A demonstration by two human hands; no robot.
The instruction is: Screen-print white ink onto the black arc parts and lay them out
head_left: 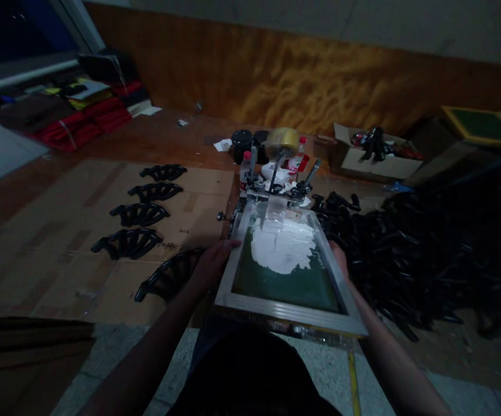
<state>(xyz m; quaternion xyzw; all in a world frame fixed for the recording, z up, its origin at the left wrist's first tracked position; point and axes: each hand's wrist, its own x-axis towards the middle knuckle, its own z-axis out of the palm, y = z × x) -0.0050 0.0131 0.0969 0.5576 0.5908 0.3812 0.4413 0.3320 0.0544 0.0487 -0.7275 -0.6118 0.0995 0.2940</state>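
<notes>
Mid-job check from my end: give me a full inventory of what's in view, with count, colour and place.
screen frame: one, silver with green mesh, front centre
white paste: one patch, white, on the mesh
clamp bracket: one, dark and metallic, frame's far end
curved pieces: five clusters, black, left
cardboard sheet: one, brown, under the clusters
pile of pieces: uncountable, black, right
bottles: two, red-capped, behind the frame
tubs: two, black, behind the frame
yellow roll: one, behind the clamp
open box: one, cardboard, back right
second screen: one, green, yellow-edged, far right
folded cloth: uncountable, red, back left
left hand: one, frame's left edge
right hand: one, frame's right edge
</notes>
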